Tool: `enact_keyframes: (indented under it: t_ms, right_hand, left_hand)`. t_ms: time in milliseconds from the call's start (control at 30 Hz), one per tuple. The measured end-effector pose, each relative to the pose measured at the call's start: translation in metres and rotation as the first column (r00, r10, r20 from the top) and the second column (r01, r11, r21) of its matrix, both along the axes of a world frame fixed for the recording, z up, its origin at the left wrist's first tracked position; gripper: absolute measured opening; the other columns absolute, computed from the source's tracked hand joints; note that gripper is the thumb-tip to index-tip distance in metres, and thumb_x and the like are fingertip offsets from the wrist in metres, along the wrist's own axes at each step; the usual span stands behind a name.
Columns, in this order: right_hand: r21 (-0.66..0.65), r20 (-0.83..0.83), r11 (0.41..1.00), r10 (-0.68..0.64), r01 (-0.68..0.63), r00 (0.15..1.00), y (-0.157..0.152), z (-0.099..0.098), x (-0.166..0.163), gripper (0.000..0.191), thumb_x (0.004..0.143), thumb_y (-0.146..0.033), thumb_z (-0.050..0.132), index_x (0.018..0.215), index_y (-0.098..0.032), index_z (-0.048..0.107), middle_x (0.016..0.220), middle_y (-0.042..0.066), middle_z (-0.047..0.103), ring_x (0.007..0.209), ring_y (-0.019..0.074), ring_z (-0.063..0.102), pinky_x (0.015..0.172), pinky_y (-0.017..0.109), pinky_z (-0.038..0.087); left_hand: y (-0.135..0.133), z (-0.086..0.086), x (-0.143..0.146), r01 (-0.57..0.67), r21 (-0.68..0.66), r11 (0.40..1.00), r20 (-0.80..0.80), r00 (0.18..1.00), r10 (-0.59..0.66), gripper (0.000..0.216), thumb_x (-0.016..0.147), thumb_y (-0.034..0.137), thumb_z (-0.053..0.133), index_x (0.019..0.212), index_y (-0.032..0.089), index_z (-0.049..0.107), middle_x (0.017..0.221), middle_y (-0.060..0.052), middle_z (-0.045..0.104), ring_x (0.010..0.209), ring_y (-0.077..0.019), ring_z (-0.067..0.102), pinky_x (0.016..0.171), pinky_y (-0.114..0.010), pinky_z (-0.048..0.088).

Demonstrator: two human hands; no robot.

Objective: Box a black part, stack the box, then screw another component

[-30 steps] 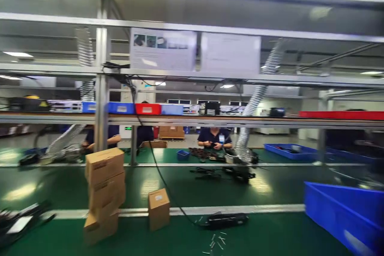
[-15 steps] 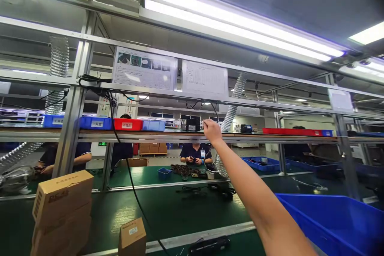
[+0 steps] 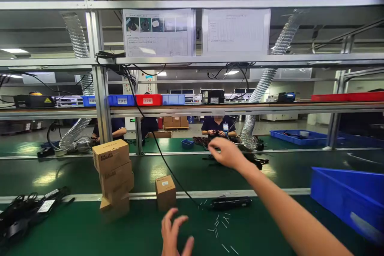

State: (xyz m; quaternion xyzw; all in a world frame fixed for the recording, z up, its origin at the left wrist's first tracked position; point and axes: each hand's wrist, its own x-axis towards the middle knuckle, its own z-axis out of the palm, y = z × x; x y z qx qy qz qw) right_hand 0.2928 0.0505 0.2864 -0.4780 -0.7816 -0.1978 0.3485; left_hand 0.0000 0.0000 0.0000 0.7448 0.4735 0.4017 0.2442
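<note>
My right hand (image 3: 227,153) is stretched out over the green conveyor belt (image 3: 75,176), fingers loosely curled and blurred, holding nothing I can see. It hovers near a tangle of black cables (image 3: 255,161) on the belt. My left hand (image 3: 175,234) rises at the bottom edge with fingers spread, empty, above the near green bench. A black elongated device (image 3: 230,203) lies just beyond it, with several small metal pins (image 3: 219,224) scattered in front.
A stack of brown cardboard boxes (image 3: 112,174) and a single small box (image 3: 165,192) stand at left. A blue bin (image 3: 348,196) sits at right. Black cables (image 3: 24,212) lie at far left. Co-workers (image 3: 218,127) sit across the belt under a shelf with coloured bins (image 3: 147,99).
My right hand has dropped from the shelf rail down to just above the belt. My left hand has come into view. The camera has tilted downward.
</note>
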Motion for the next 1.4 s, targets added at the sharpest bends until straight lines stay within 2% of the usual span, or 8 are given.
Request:
enact_keyframes:
  t_ms: [100, 200, 400, 567, 733, 867, 1000, 1400]
  right_hand:
    - [-0.342, -0.189, 0.931, 0.061, -0.124, 0.980, -0.013, -0.079, -0.009, 0.018, 0.089, -0.030, 0.062, 0.087, -0.020, 0.077, 0.099, 0.008, 0.077, 0.089, 0.0224, 0.069, 0.082, 0.034, 0.052]
    - [-0.438, -0.416, 0.876, 0.001, -0.201, 0.909, -0.005, -0.124, -0.017, 0.025, 0.090, -0.034, 0.059, 0.089, -0.017, 0.078, 0.093, 0.008, 0.079, 0.083, 0.0221, 0.071, 0.076, 0.033, 0.053]
    - [-0.436, -0.444, 0.869, 0.017, -0.232, 0.896, 0.003, -0.131, -0.027, 0.021, 0.087, -0.031, 0.063, 0.091, -0.019, 0.080, 0.095, 0.006, 0.079, 0.086, 0.0206, 0.069, 0.079, 0.032, 0.051]
    - [-0.469, -0.453, 0.841, 0.033, -0.269, 0.891, -0.024, -0.118, -0.007, 0.021, 0.088, -0.033, 0.062, 0.085, -0.021, 0.079, 0.083, 0.001, 0.078, 0.076, 0.0184, 0.067, 0.069, 0.030, 0.047]
    - [-0.504, -0.492, 0.792, 0.065, -0.344, 0.868, -0.024, -0.121, -0.018, 0.023, 0.088, -0.035, 0.063, 0.085, -0.018, 0.079, 0.083, 0.005, 0.077, 0.079, 0.0205, 0.067, 0.072, 0.032, 0.049]
    - [-0.603, -0.533, 0.617, 0.159, -0.505, 0.831, -0.008, -0.157, -0.064, 0.062, 0.080, -0.048, 0.079, 0.134, -0.019, 0.068, 0.120, 0.011, 0.075, 0.108, 0.0261, 0.069, 0.092, 0.037, 0.054]
    - [-0.725, -0.602, 0.327, 0.125, -0.606, 0.788, 0.001, -0.189, -0.093, 0.096, 0.074, -0.057, 0.084, 0.154, -0.020, 0.044, 0.130, 0.014, 0.070, 0.114, 0.0297, 0.069, 0.092, 0.040, 0.057]
    - [-0.673, -0.523, 0.425, 0.305, -0.605, 0.796, -0.019, -0.169, -0.084, 0.114, 0.061, -0.043, 0.094, 0.160, -0.029, 0.040, 0.156, 0.010, 0.052, 0.138, 0.0323, 0.052, 0.117, 0.043, 0.044]
  left_hand:
    - [0.047, 0.000, -0.016, -0.320, 0.433, 0.843, 0.148, 0.948, 0.283, 0.052, 0.093, 0.040, 0.064, 0.142, 0.025, 0.057, 0.159, -0.017, 0.034, 0.151, -0.0401, 0.036, 0.122, -0.063, 0.036]
    - [0.084, 0.005, -0.023, -0.340, 0.592, 0.731, 0.038, 0.918, 0.396, 0.065, 0.089, 0.045, 0.073, 0.145, 0.019, 0.052, 0.158, -0.023, 0.030, 0.151, -0.0443, 0.033, 0.118, -0.065, 0.037]
    - [0.116, 0.017, 0.007, -0.465, 0.604, 0.647, 0.053, 0.833, 0.550, 0.059, 0.081, 0.048, 0.081, 0.129, 0.017, 0.065, 0.160, -0.024, 0.029, 0.148, -0.0481, 0.031, 0.117, -0.067, 0.033]
    - [0.116, 0.023, -0.019, -0.552, 0.346, 0.759, 0.337, 0.828, 0.448, 0.051, 0.072, 0.038, 0.078, 0.117, 0.017, 0.065, 0.143, -0.018, 0.046, 0.138, -0.0396, 0.047, 0.119, -0.058, 0.039]
    - [0.074, 0.019, -0.061, -0.203, -0.052, 0.978, 0.624, 0.758, 0.191, 0.058, 0.065, 0.049, 0.089, 0.108, 0.021, 0.063, 0.112, -0.007, 0.068, 0.108, -0.0310, 0.065, 0.097, -0.045, 0.054]
    - [0.040, 0.010, -0.048, 0.186, -0.266, 0.946, 0.846, 0.515, 0.137, 0.047, 0.066, 0.045, 0.091, 0.094, 0.020, 0.062, 0.097, -0.004, 0.071, 0.088, -0.0251, 0.067, 0.075, -0.034, 0.056]
    - [0.034, 0.008, -0.033, 0.424, -0.183, 0.887, 0.882, 0.469, -0.042, 0.048, 0.071, 0.042, 0.089, 0.105, 0.022, 0.062, 0.117, -0.009, 0.070, 0.098, -0.0274, 0.069, 0.084, -0.038, 0.055]
    - [0.044, 0.019, -0.065, 0.415, 0.018, 0.910, 0.490, 0.790, -0.370, 0.083, 0.074, 0.042, 0.091, 0.144, 0.026, 0.049, 0.152, -0.017, 0.049, 0.147, -0.0396, 0.041, 0.121, -0.052, 0.040]
